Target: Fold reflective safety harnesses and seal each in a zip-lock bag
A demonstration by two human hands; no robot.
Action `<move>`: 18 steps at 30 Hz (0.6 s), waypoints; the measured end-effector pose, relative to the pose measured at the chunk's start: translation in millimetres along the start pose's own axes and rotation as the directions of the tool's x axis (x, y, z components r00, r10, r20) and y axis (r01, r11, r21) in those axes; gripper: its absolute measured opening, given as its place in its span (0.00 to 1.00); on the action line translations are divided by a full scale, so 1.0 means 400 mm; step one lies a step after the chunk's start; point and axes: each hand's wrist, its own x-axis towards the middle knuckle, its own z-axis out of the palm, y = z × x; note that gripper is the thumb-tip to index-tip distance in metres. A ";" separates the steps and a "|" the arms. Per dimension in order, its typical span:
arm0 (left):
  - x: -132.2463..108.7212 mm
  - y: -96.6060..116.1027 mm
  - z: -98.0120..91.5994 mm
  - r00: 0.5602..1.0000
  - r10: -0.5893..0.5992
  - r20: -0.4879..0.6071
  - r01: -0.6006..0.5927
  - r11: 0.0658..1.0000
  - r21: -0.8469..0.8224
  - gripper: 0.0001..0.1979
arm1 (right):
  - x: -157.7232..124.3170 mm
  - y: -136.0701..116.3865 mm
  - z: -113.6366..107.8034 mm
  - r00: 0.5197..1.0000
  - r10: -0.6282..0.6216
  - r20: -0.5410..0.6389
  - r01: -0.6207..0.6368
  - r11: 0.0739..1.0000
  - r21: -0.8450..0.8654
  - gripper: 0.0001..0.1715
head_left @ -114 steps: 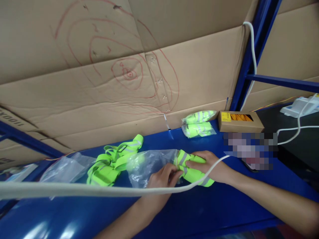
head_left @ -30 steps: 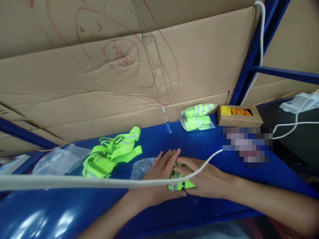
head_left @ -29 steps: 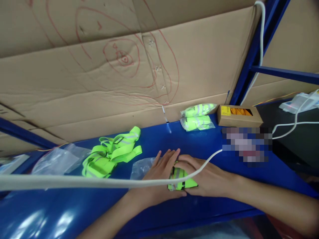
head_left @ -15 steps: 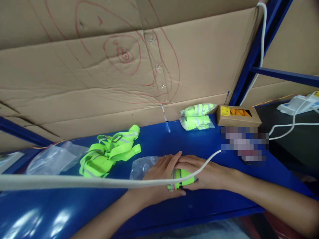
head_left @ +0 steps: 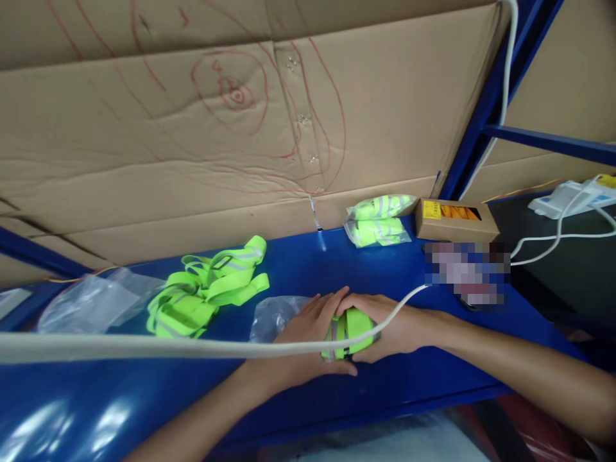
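Note:
A bundle of neon green strap with grey reflective stripes (head_left: pixel 356 324) lies between my two hands near the front of the blue table. Against its left side, my left hand (head_left: pixel 308 337) is curved, holding it. My right hand (head_left: pixel 389 324) wraps round its right side, fingers bent over the top. Beneath and beside my left hand is a clear plastic bag (head_left: pixel 274 317). A loose heap of the same green strap (head_left: pixel 206 289) sits further left. A white cable (head_left: pixel 144 348) crosses in front of my left wrist and the bundle.
Two bagged green bundles (head_left: pixel 380 221) lie at the back beside a cardboard box (head_left: pixel 457 221). A pixelated object (head_left: pixel 466 273) is to the right. Another clear bag (head_left: pixel 91 305) lies far left. Cardboard panels (head_left: pixel 394 109) stand behind the blue table (head_left: pixel 308 263).
My right hand's fingers have drawn back to the right and bent, so more of the green bundle shows. The view has shifted slightly.

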 end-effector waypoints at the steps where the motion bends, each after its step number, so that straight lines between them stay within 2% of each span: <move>1: -0.001 0.000 0.001 1.000 -0.001 0.008 0.001 1.000 -0.006 0.64 | 0.004 -0.001 0.002 1.000 -0.014 0.007 0.014 1.000 0.001 0.37; 6: -0.005 0.004 0.010 0.998 0.051 -0.028 -0.049 0.997 0.053 0.70 | 0.002 -0.003 0.018 0.995 -0.101 -0.022 0.098 0.990 -0.101 0.33; 11: -0.019 -0.009 -0.022 0.991 0.125 -0.037 -0.117 0.980 0.163 0.70 | -0.013 0.014 0.027 0.993 -0.056 -0.106 0.034 0.980 -0.196 0.41; 15: -0.029 -0.055 -0.053 0.991 0.136 0.019 -0.137 0.980 0.143 0.64 | -0.011 0.031 0.030 0.984 -0.028 -0.178 -0.018 0.968 -0.250 0.39; 18: -0.018 -0.076 -0.048 0.989 0.148 -0.004 -0.145 0.973 0.178 0.54 | -0.005 0.038 0.043 0.970 -0.047 -0.238 -0.027 0.953 -0.301 0.40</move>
